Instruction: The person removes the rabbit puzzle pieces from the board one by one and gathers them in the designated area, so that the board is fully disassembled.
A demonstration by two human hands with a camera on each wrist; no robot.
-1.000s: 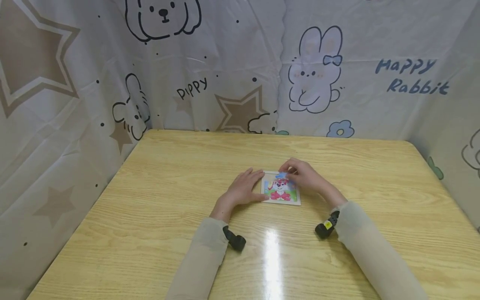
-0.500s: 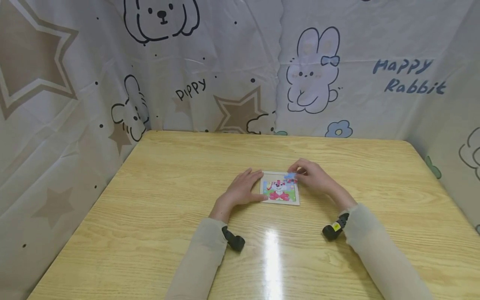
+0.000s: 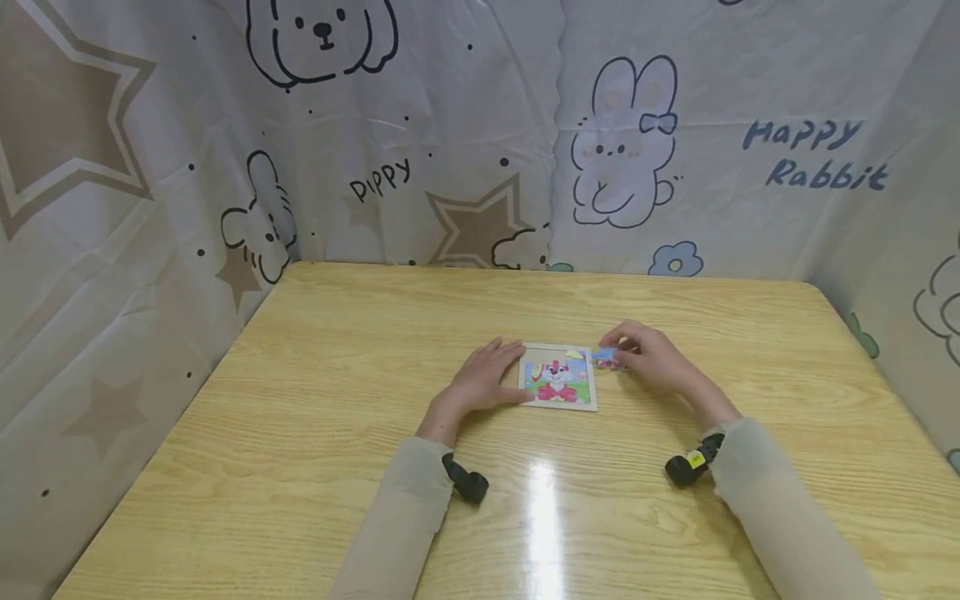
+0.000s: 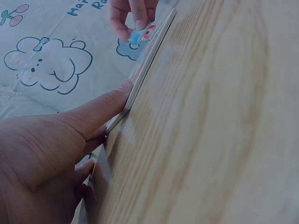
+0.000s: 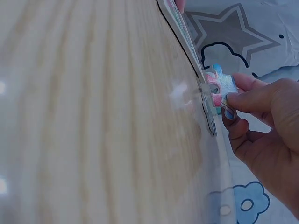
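Note:
A square jigsaw puzzle [image 3: 558, 382] in a pale tray frame [image 3: 558, 407] lies on the table, with a pink cartoon animal on it. Its upper left part shows bare backing. My left hand [image 3: 483, 379] rests at the frame's left side, thumb at the lower corner and fingers straight along the upper one. Just right of the frame, my right hand [image 3: 648, 357] pinches a blue and pink puzzle piece [image 5: 224, 88] between thumb and fingers. Beneath that piece, in the right wrist view, a thin flat piece [image 5: 209, 119] lies on the table, seen nearly edge-on.
The wood-grain table [image 3: 337, 350] extends around both hands. A pale printed curtain [image 3: 450, 125] hangs behind it and along its sides. Black wrist cameras [image 3: 467, 482] are strapped at both cuffs.
My right hand has moved right with the pinched piece, from over the puzzle's top to beside the frame. More of the puzzle's upper right shows. My left hand stays at the frame.

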